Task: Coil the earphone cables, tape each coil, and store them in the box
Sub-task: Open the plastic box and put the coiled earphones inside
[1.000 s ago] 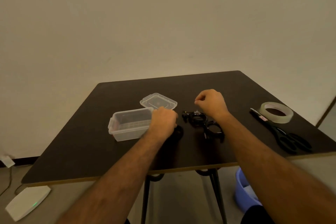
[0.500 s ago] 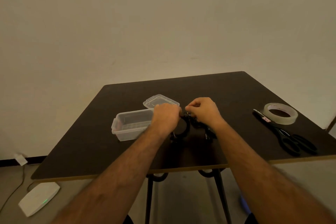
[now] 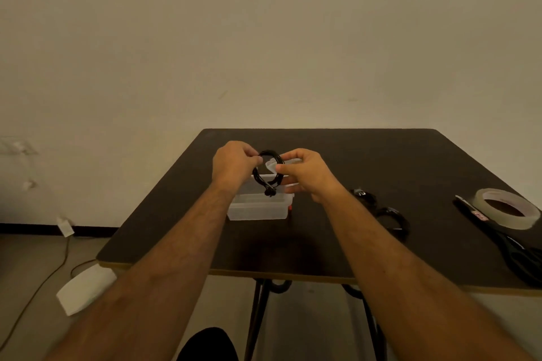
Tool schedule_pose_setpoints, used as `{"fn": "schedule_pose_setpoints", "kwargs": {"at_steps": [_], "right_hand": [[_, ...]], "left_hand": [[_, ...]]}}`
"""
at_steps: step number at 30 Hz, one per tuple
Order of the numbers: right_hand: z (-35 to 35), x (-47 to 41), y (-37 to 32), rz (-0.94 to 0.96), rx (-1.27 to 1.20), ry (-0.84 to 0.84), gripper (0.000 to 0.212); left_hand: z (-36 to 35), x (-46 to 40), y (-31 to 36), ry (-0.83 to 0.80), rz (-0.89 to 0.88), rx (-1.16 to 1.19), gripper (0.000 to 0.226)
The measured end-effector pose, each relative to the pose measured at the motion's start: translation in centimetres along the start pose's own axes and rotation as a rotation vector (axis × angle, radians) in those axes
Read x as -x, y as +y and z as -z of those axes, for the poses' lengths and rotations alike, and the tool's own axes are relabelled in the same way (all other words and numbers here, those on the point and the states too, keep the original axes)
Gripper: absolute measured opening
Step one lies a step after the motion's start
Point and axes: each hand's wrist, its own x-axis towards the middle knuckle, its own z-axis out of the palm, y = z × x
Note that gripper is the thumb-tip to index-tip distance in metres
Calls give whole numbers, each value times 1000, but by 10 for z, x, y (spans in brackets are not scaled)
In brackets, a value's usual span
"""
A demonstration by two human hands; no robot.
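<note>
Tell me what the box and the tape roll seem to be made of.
The storage box looks like clear, slightly frosted plastic: the table shows through its walls. The tape roll looks like glossy transparent plastic film; its core material cannot be told.

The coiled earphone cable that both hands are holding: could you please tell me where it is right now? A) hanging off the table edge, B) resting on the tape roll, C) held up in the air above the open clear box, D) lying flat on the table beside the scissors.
C: the left hand and right hand hold the coiled earphone cable between them, raised above the clear box.
</note>
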Motion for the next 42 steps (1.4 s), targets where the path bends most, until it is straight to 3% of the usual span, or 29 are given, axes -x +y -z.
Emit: {"fn": "schedule_pose_setpoints", "kwargs": {"at_steps": [4, 7, 12, 18, 24, 31, 37, 42], "right_hand": [[-36, -25, 1, -48, 166, 66, 34], [-54, -40, 8, -54, 388, 98, 33], [-69, -52, 18, -64, 725, 57, 11], [-76, -57, 21, -58, 1042, 9, 20], [-81, -53, 27, -18, 1113, -31, 37], [-51, -43, 7, 141, 1052, 108, 13], [66, -21, 5, -36, 1050, 314, 7], [158, 9, 28, -220, 1055, 373, 11]], "left_hand": [[6, -6, -34, -9, 127, -9, 7], [2, -6, -53, -43, 153, -160, 11], [-2, -5, -58, -57, 93, -464, 12], [-12, -3, -49, -162, 6, -752, 16], [-15, 0, -48, -193, 10, -787, 32], [-18, -2, -28, -124, -46, -662, 18], [-65, 14, 49, -185, -250, -402, 20], [-119, 27, 92, -300, -392, -300, 26]]}}
